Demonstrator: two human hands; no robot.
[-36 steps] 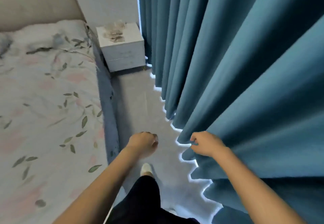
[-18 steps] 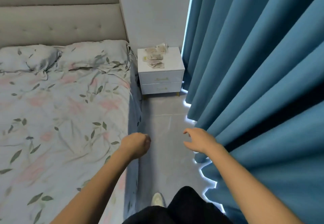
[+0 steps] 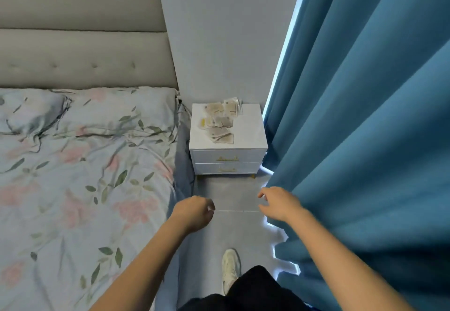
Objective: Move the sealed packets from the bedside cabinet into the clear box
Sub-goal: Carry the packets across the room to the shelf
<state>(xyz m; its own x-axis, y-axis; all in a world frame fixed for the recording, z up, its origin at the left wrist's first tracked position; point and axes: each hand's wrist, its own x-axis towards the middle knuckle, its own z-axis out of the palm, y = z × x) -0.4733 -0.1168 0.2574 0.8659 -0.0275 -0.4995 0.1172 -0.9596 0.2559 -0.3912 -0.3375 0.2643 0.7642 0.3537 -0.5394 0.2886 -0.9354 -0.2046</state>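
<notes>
Several sealed packets (image 3: 219, 122) with brownish contents lie scattered on top of a white two-drawer bedside cabinet (image 3: 250, 130) against the far wall. My left hand (image 3: 194, 212) hangs over the floor in front of the cabinet, fingers curled into a loose fist, holding nothing. My right hand (image 3: 280, 203) is level with it to the right, fingers loosely spread and empty, beside the curtain. Both hands are well short of the cabinet. No clear box is in view.
A bed (image 3: 73, 176) with a floral cover and a padded headboard (image 3: 80, 42) fills the left. Heavy blue curtains (image 3: 365, 128) hang along the right. A narrow strip of grey floor (image 3: 233, 225) runs between them to the cabinet; my white shoe (image 3: 230, 265) is on it.
I have walked closer to the cabinet, which now looks larger and more centred. My right hand's fingers have opened from a curl. The left hand stays in a loose fist.
</notes>
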